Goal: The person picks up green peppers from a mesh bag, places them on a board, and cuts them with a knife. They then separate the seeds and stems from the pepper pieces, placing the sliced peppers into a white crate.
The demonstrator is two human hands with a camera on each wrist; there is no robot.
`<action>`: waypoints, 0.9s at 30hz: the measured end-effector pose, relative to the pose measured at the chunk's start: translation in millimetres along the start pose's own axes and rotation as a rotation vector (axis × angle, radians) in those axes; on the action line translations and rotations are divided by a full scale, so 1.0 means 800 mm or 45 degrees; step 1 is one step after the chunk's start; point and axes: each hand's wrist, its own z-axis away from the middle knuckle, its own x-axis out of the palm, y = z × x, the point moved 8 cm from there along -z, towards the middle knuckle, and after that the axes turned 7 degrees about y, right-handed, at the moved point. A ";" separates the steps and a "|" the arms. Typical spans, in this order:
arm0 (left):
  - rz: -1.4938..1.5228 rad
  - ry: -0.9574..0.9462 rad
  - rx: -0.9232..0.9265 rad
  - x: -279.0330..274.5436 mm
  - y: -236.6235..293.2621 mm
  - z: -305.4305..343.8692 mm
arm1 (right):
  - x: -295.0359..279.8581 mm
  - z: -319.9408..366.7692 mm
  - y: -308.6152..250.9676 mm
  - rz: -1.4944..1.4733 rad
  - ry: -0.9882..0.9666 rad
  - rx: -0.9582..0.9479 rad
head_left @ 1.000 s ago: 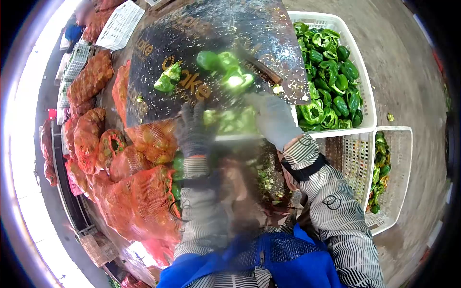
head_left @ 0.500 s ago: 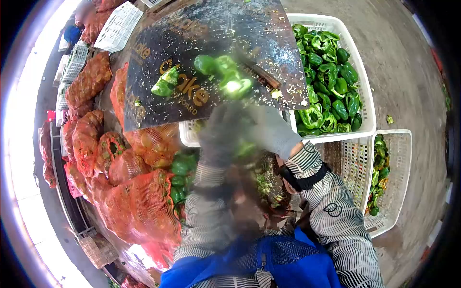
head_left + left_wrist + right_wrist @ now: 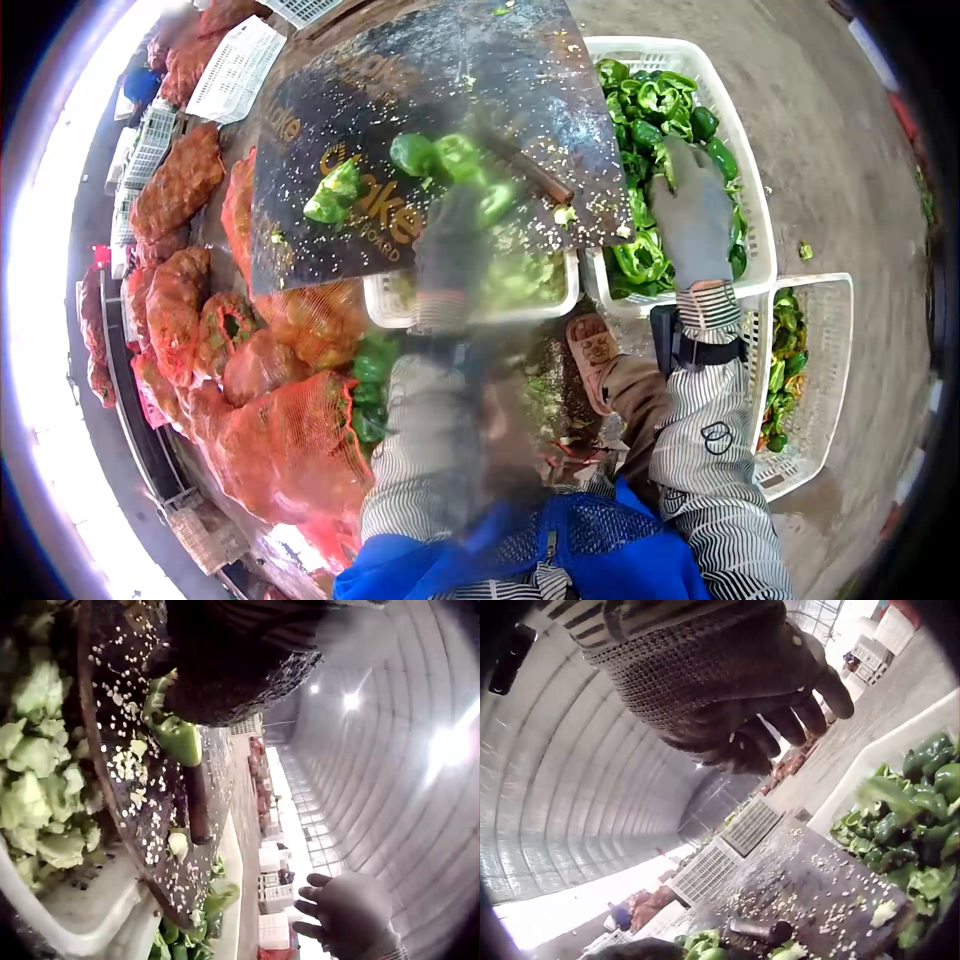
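Your left hand (image 3: 452,250), blurred, on a pepper (image 3: 178,739) atop the seed-strewn board (image 3: 330,90), grip indiscernible, your right hand (image 3: 693,215), fingers loose and empty, above the crate (image 3: 650,44) of peppers.

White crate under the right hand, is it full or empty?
Nearly full: green peppers fill the white crate close to its rim, and the right hand hovers over them.

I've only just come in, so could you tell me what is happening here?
A gloved person works at a seed-strewn cutting board. The left hand is on a green pepper there, grip unclear; a knife lies beside it. The right hand hovers open over the white crate of peppers.
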 end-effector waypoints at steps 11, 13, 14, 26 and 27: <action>0.024 -0.244 -0.289 0.047 -0.046 0.017 | 0.066 0.063 -0.090 -0.684 -0.666 -0.290; 1.492 -0.166 -0.631 0.088 -0.092 0.035 | 0.063 0.069 -0.101 -0.813 -0.636 -0.268; 1.487 -0.161 -0.627 0.046 -0.058 0.030 | 0.063 0.071 -0.108 -0.937 -0.604 -0.249; 2.097 -0.227 -0.596 -0.063 0.026 0.080 | 0.106 0.098 -0.162 -1.889 -0.942 0.135; 1.945 -0.232 -0.551 -0.065 0.024 0.079 | 0.077 0.090 -0.165 -1.715 -0.486 -0.375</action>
